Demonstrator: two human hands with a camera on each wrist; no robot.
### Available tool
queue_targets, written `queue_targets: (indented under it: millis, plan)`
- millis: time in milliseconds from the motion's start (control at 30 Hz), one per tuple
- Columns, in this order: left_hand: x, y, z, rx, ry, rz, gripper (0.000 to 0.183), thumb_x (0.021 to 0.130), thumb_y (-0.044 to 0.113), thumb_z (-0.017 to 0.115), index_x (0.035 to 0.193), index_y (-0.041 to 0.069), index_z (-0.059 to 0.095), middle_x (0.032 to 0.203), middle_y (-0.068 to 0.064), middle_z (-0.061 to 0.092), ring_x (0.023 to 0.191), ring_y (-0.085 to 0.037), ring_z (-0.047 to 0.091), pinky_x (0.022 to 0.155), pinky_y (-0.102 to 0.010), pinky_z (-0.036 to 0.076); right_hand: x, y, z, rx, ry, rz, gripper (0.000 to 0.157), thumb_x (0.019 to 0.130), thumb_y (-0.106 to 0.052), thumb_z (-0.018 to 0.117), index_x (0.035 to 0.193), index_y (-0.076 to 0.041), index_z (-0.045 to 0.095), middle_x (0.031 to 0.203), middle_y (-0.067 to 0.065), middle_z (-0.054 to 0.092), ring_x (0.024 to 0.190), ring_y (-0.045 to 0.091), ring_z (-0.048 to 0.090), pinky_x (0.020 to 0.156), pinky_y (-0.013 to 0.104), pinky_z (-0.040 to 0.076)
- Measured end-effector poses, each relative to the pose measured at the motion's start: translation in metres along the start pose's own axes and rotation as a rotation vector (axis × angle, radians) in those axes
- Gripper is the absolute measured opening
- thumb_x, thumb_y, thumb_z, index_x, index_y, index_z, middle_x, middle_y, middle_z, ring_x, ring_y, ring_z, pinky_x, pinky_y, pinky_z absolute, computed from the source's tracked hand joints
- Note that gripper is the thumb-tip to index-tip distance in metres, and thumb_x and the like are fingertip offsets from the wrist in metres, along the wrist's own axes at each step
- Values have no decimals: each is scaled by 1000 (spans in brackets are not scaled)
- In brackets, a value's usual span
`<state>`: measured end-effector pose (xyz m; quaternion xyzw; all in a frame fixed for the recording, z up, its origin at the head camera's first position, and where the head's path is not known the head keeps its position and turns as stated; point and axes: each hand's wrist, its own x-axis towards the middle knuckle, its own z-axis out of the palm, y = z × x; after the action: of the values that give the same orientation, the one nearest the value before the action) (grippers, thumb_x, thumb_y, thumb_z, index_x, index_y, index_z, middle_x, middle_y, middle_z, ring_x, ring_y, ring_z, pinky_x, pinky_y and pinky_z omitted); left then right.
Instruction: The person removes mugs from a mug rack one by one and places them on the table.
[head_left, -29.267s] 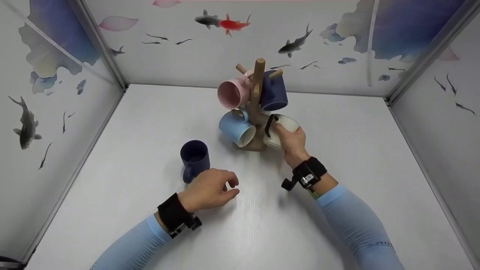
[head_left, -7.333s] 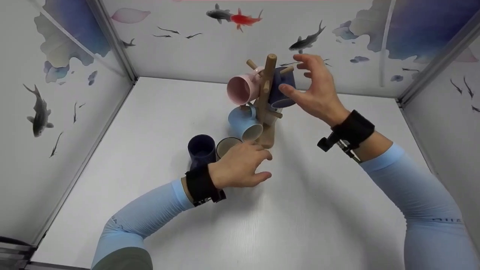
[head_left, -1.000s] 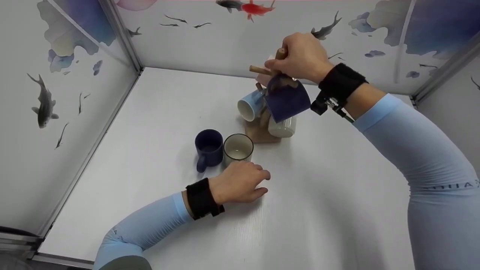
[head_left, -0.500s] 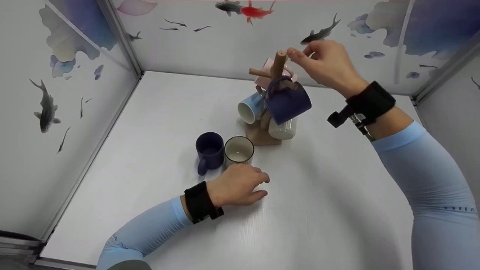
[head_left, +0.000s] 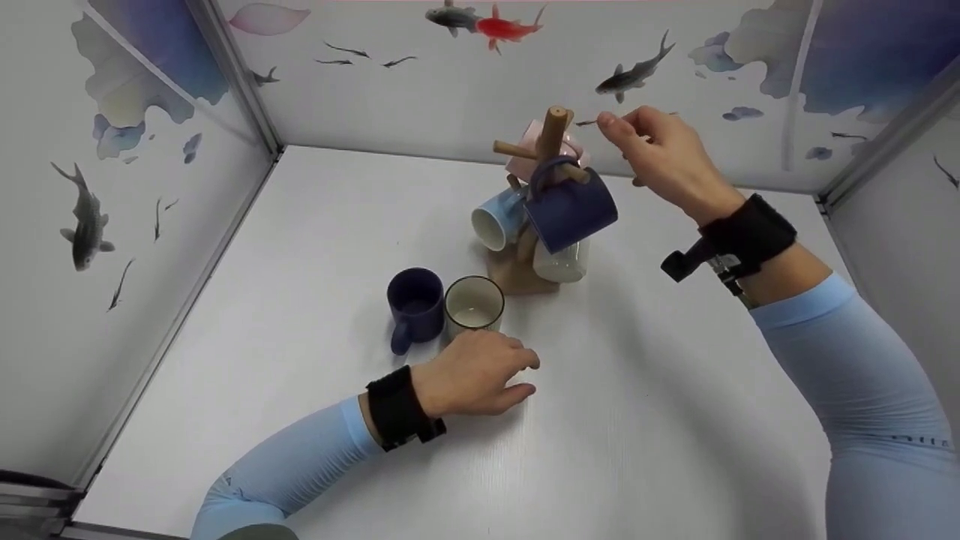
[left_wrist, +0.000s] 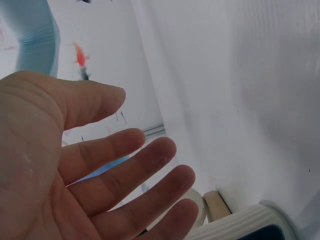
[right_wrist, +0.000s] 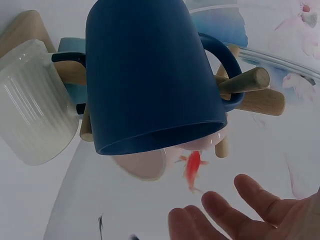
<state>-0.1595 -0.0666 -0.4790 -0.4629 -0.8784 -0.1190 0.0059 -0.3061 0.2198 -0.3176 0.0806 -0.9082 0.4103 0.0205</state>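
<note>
Looking down over the person's head, I see a wooden mug tree [head_left: 553,135] on the white bench [head_left: 637,450]. The hanging navy mug [head_left: 574,210] tilts from its peg [head_left: 577,175]; a pink mug [head_left: 521,159] is behind it, a light blue mug [head_left: 497,219] and a white mug [head_left: 562,264] lower down. The right hand [head_left: 675,161] is raised beside the tree, apart from it, its grip loose and holding nothing. Nearer, a standing navy mug [head_left: 416,304] has a cream mug [head_left: 474,301] just beside it. The left hand [head_left: 474,375] lies in front; whether it touches the cream one, I can't quite tell.

From the left wrist, its fingers spread slackly, holding nothing.

From the right wrist, the hanging navy mug's handle loops the peg, mouth downward, above the relaxed fingertips [right_wrist: 218,202].
</note>
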Motion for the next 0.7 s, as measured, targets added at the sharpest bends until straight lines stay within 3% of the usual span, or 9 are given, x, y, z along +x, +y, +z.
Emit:
queue_targets:
  millis: [133,233,467,567,700]
  plan:
    - [-2,-1,1,-3,17,8,23,104,35,78,117,15,81,99,1,82,91,-18,80,75,-40,64,-4,5,4,49,-70,62,78,106,-75,55,154,-14,58,155,9,60,138,27,59,81,24,60]
    - [-3,-1,2,-3,32,12,22,104,34,79,116,15,81,97,2,82,89,-18,80,74,-39,63,-7,13,9,89,-110,98,82,107,-73,55,160,-11,51,158,12,56,138,28,58,84,25,62]
    - [-2,0,3,-21,26,19,24,104,34,78,119,15,81,100,1,82,91,-18,80,75,-40,64,-15,40,29,239,-185,181,91,107,-72,58,168,-7,42,171,18,49,152,42,58,101,40,68]
    - [-1,0,4,-27,24,19,24,104,34,78,118,15,81,100,1,82,91,-18,80,74,-40,64,-17,51,38,327,-222,208,93,108,-72,56,170,-6,39,174,21,46,151,39,57,93,33,68]
    - [0,0,5,-30,27,19,24,104,34,78,119,15,82,100,1,83,91,-18,80,73,-40,64,-22,62,49,487,-258,262,97,108,-73,54,174,-7,32,169,17,49,134,27,64,90,29,59]
